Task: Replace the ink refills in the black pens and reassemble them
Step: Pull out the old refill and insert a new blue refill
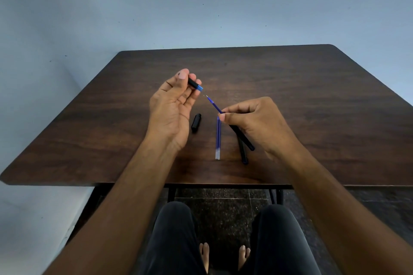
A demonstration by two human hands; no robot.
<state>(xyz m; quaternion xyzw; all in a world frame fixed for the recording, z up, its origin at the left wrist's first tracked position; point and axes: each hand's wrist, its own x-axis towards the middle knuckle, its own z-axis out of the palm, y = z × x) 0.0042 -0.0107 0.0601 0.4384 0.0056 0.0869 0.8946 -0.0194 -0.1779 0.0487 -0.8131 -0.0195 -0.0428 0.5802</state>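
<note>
Two refills point(218, 138), one cap point(196, 123) on table point(312, 96).

Dark wooden table point(290, 87) under my hands; black cap point(196, 122) lies between them; two blue refills point(218, 138) side by side just inside my right hand; black pen point(243, 152) beneath my right hand.

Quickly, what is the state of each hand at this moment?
Left hand: closed, fingers pinching a short black pen piece with blue end.
Right hand: closed, gripping a black pen barrel with its blue refill sticking out.
</note>
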